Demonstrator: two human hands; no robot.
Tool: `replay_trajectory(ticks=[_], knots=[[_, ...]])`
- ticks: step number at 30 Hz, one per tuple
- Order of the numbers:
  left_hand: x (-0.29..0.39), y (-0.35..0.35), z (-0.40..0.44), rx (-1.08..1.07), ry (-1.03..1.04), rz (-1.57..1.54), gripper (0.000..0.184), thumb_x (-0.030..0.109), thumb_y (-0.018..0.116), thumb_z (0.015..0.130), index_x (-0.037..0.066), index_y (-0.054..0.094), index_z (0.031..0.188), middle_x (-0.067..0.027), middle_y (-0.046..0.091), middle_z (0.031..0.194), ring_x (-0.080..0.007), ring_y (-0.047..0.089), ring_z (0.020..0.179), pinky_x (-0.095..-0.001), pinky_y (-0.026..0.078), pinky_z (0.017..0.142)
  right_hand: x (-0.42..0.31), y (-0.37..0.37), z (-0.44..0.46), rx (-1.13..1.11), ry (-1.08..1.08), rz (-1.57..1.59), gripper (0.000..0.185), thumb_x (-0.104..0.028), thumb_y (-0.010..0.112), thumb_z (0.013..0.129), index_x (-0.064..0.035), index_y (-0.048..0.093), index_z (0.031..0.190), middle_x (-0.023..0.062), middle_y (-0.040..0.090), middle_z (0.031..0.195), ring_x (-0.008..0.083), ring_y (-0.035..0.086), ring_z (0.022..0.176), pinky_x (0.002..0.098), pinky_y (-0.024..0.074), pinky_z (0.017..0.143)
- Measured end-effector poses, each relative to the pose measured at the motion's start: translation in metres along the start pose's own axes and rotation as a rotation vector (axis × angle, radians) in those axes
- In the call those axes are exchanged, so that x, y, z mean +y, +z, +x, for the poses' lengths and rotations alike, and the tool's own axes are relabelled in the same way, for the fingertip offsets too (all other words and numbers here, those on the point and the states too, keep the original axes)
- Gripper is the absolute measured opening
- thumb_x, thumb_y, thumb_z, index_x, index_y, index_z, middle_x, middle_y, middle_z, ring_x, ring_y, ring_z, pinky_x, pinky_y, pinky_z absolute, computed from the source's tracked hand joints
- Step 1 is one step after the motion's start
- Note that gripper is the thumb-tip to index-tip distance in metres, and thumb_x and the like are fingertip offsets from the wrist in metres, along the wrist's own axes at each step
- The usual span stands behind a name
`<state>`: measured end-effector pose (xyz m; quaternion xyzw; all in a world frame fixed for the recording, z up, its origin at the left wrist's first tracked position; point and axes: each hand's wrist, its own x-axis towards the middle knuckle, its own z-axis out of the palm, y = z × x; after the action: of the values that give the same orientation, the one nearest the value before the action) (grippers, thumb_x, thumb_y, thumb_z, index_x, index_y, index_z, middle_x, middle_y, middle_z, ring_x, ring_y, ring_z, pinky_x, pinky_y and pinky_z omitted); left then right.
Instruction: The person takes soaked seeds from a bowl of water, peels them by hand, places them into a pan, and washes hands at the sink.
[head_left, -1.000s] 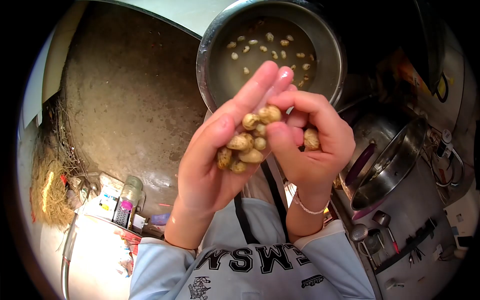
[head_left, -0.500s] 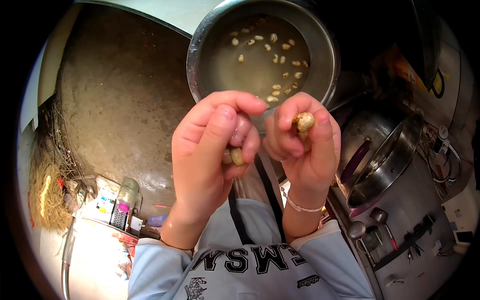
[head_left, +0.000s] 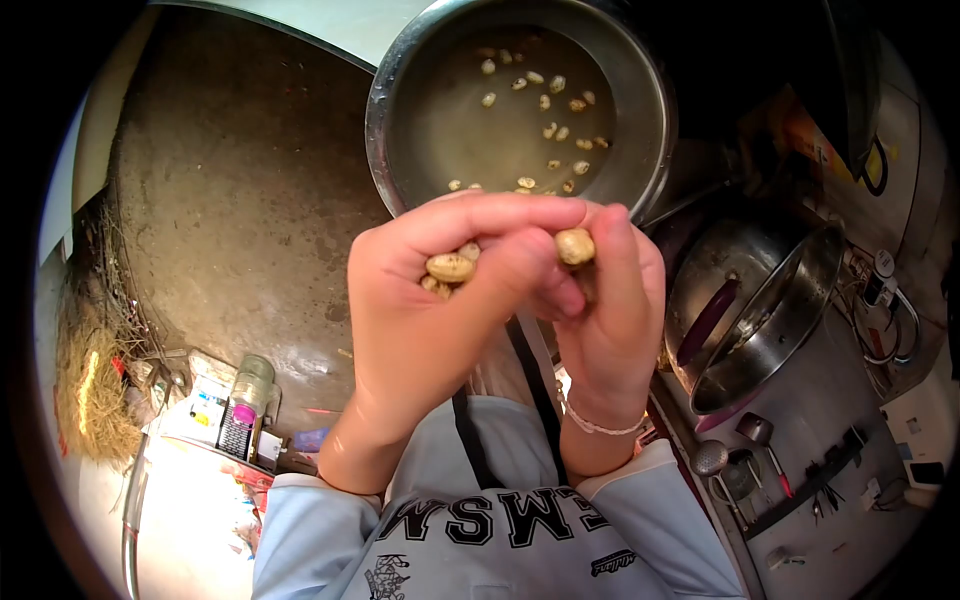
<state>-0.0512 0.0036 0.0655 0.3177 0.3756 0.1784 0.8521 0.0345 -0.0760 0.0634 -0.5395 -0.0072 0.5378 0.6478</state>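
Observation:
My left hand (head_left: 430,290) is curled round several peanuts (head_left: 450,267) in their shells, which show between the palm and thumb. My right hand (head_left: 610,290) pinches a single peanut (head_left: 575,246) between thumb and fingers. The fingertips of both hands meet or overlap just below the rim of a metal basin (head_left: 384,150). Inside the basin, several pale spotted peanuts (head_left: 557,84) float in cloudy water.
Metal pans (head_left: 780,345) with a purple utensil stand at the right, above a ladle (head_left: 756,430) and a skimmer (head_left: 710,458). A glass jar (head_left: 254,382) is at the lower left, near a straw broom (head_left: 95,400).
My hands have come together from being apart half a second ago. The left one, spread open under the peanuts a second ago, is now curled. The floating peanuts have shifted.

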Motion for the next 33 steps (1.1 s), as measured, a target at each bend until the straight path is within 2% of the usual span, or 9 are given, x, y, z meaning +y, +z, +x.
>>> replay_trajectory(ticks=[4, 7, 8, 13, 15, 16, 19, 24, 33], knots=[[-0.028, -0.028, 0.014, -0.439, -0.091, -0.802, 0.041, 0.026, 0.028, 0.089, -0.004, 0.034, 0.117, -0.0103, 0.047, 0.099, -0.0142, 0.049, 0.074, -0.0184, 0.043, 0.046, 0.019, -0.040, -0.036, -0.076, -0.101, -0.148, 0.037, -0.034, 0.045, 0.084, -0.0002, 0.051, 0.072, -0.0008, 0.045, 0.060, 0.0028, 0.033, 0.050, 0.0163, 0.0245, 0.044], [-0.016, -0.017, 0.012, -0.202, -0.210, -0.783, 0.041, 0.023, 0.027, 0.089, -0.003, 0.030, 0.121, -0.0133, 0.045, 0.108, -0.0242, 0.050, 0.092, -0.0260, 0.049, 0.066, 0.055, -0.106, -0.095, 0.040, 0.346, -0.148, 0.025, -0.022, 0.046, 0.083, 0.0007, 0.053, 0.075, -0.0008, 0.045, 0.063, 0.0028, 0.034, 0.051, 0.0159, 0.0258, 0.044], [-0.023, -0.023, 0.016, -0.398, -0.188, -0.909, 0.043, 0.022, 0.026, 0.088, -0.001, 0.025, 0.125, -0.0161, 0.039, 0.119, -0.0317, 0.038, 0.111, -0.0364, 0.040, 0.088, 0.077, -0.136, -0.123, 0.283, 0.532, -0.237, 0.018, -0.014, 0.044, 0.082, 0.0002, 0.053, 0.076, -0.0012, 0.045, 0.062, 0.0019, 0.033, 0.051, 0.0158, 0.0263, 0.044], [-0.012, -0.004, 0.019, -0.327, -0.261, -0.938, 0.047, 0.022, 0.028, 0.087, 0.001, 0.017, 0.128, -0.0174, 0.018, 0.132, -0.0327, 0.017, 0.122, -0.0413, 0.022, 0.099, 0.160, -0.338, -0.273, 1.437, 0.550, -0.241, 0.020, -0.014, 0.043, 0.081, -0.0004, 0.055, 0.090, -0.0003, 0.034, 0.044, 0.0103, 0.029, 0.031, 0.0194, 0.0230, 0.029], [-0.012, 0.004, 0.020, -0.336, -0.253, -0.967, 0.049, 0.021, 0.029, 0.087, 0.001, 0.014, 0.129, -0.0173, 0.011, 0.135, -0.0326, 0.011, 0.124, -0.0422, 0.015, 0.102, 0.213, -0.428, -0.343, 1.244, 0.719, -0.695, 0.023, -0.012, 0.041, 0.082, 0.0006, 0.053, 0.098, -0.0011, 0.031, 0.042, 0.0100, 0.027, 0.030, 0.0188, 0.0230, 0.029], [-0.013, 0.007, 0.020, -0.364, -0.261, -0.966, 0.051, 0.021, 0.029, 0.086, 0.001, 0.011, 0.129, -0.0171, 0.008, 0.135, -0.0323, 0.008, 0.125, -0.0418, 0.013, 0.102, 0.193, -0.405, -0.324, 1.131, 0.487, 0.080, 0.025, -0.006, 0.041, 0.080, 0.0023, 0.051, 0.102, -0.0021, 0.030, 0.041, 0.0085, 0.027, 0.029, 0.0188, 0.0236, 0.028], [-0.017, 0.009, 0.016, -0.412, -0.279, -0.930, 0.056, 0.019, 0.032, 0.084, 0.001, 0.006, 0.130, -0.0166, 0.004, 0.136, -0.0308, 0.006, 0.126, -0.0402, 0.012, 0.102, 0.122, -0.231, -0.185, 0.514, 0.331, -0.555, 0.023, 0.000, 0.040, 0.079, 0.0013, 0.053, 0.099, -0.0055, 0.033, 0.054, 0.0025, 0.031, 0.047, 0.0164, 0.0259, 0.043], [-0.026, 0.013, 0.009, -0.354, -0.207, -0.819, 0.056, 0.019, 0.032, 0.083, 0.000, 0.007, 0.130, -0.0166, 0.004, 0.136, -0.0295, 0.005, 0.126, -0.0393, 0.011, 0.102, 0.049, -0.070, -0.080, 0.380, -0.429, -0.619, 0.017, -0.011, 0.059, 0.075, 0.0010, 0.053, 0.085, -0.0034, 0.044, 0.057, 0.0012, 0.036, 0.050, 0.0148, 0.0291, 0.045], [-0.035, 0.008, -0.002, -0.375, 0.030, -0.588, 0.054, 0.022, 0.031, 0.083, -0.001, 0.012, 0.129, -0.0214, 0.007, 0.134, -0.0330, 0.007, 0.125, -0.0384, 0.014, 0.102, 0.012, -0.009, -0.022, 0.218, -0.510, -0.672, 0.015, -0.003, 0.062, 0.071, 0.0023, 0.056, 0.084, -0.0043, 0.041, 0.050, 0.0001, 0.040, 0.047, 0.0137, 0.0326, 0.043]])
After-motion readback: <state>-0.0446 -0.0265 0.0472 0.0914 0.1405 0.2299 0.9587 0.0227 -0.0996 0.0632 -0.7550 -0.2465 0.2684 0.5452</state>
